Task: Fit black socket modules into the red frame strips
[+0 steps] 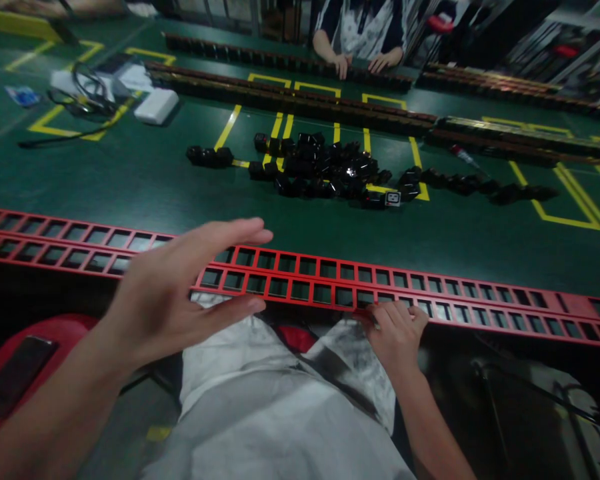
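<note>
A long red frame (307, 265) with two rows of rectangular openings lies along the near edge of the green table. My left hand (173, 287) is open over the frame's left part, thumb and fingers spread apart with nothing between them. At the near edge, right of the middle, my right hand (394, 327) has its fingers curled on the frame's rim; its fingertips are partly hidden. Beyond the frame lies a loose heap of black power sockets (325, 163). One socket (393, 198) turns its light-grey face towards me.
Long dark slotted strips (290, 100) cross the table behind the heap. A white box (157, 107) and a tangled cable (87, 93) sit at the left. A screwdriver (464, 157) lies at the right. Across the table, a co-worker's hands (365, 65) touch a far strip.
</note>
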Available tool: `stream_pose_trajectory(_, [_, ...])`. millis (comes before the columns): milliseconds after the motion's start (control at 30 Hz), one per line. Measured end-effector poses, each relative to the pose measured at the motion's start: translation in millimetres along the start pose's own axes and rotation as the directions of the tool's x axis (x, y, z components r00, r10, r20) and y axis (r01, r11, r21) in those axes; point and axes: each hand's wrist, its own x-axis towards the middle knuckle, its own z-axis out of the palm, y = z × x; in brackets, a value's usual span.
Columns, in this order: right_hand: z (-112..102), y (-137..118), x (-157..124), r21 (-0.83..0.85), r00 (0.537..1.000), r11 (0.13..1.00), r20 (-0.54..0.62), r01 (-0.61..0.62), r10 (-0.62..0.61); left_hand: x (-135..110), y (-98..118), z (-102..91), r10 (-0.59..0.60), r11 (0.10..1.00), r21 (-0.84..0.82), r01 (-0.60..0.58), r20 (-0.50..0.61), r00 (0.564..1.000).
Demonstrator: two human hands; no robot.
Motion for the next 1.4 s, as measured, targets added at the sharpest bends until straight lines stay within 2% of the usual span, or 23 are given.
stream_pose_trajectory(133, [1,0,0,0.010,0.999,0.999,0.025,-0.032,0.031,-6,-24,44.7,0.087,0.991,0.089,-0.097,0.103,0.991])
stream_pose_trajectory(233, [2,1,2,0.022,0.999,0.999,0.029,-0.042,0.041,-15,-49,74.7,0.034,0.984,0.168,-0.058,0.140,0.990])
stream_pose_trajectory(300, [3,2,5,0.025,0.999,0.999,0.022,-0.032,0.031,-16,-58,82.3,0.019,0.979,0.199,-0.046,0.134,0.991])
stream_pose_trajectory(500, [13,12,25,0.006,0.999,0.999,0.025,-0.046,0.046,1,-65,78.7,0.091,0.967,0.222,-0.124,0.151,0.984])
stream_pose_trajectory(667, [21,16,38,0.005,0.997,0.998,0.047,-0.064,0.064,11,-73,85.3,0.103,0.975,0.185,-0.122,0.109,0.989])
stream_pose_trajectory(767, [15,22,43,0.019,0.992,0.998,0.118,-0.055,0.053,4,-91,80.0,0.069,0.987,0.137,-0.078,0.068,0.995])
stream_pose_trajectory(867, [4,38,52,0.030,0.983,0.997,0.173,-0.068,0.062,-6,-118,63.1,-0.020,0.986,0.167,0.015,0.032,0.999])
stream_pose_trajectory(967, [-3,59,66,-0.021,0.952,0.997,0.297,-0.078,0.081,-8,-138,46.4,-0.072,0.971,0.233,0.048,0.096,0.993])
stream_pose_trajectory(1033, [-2,69,77,-0.068,0.921,0.996,0.383,-0.056,0.078,-4,-141,41.7,-0.087,0.963,0.267,0.042,0.156,0.984])
stream_pose_trajectory(1133, [4,74,92,-0.165,0.878,0.986,0.472,-0.003,0.081,10,-136,45.2,-0.106,0.956,0.290,0.034,0.238,0.965])
stream_pose_trajectory(1233, [8,73,101,-0.230,0.848,0.971,0.526,0.063,0.069,21,-134,52.1,-0.163,0.949,0.307,0.073,0.281,0.946])
stream_pose_trajectory(1400, [11,80,106,-0.156,0.826,0.988,0.560,0.023,0.069,26,-139,52.3,-0.162,0.951,0.302,0.066,0.305,0.938])
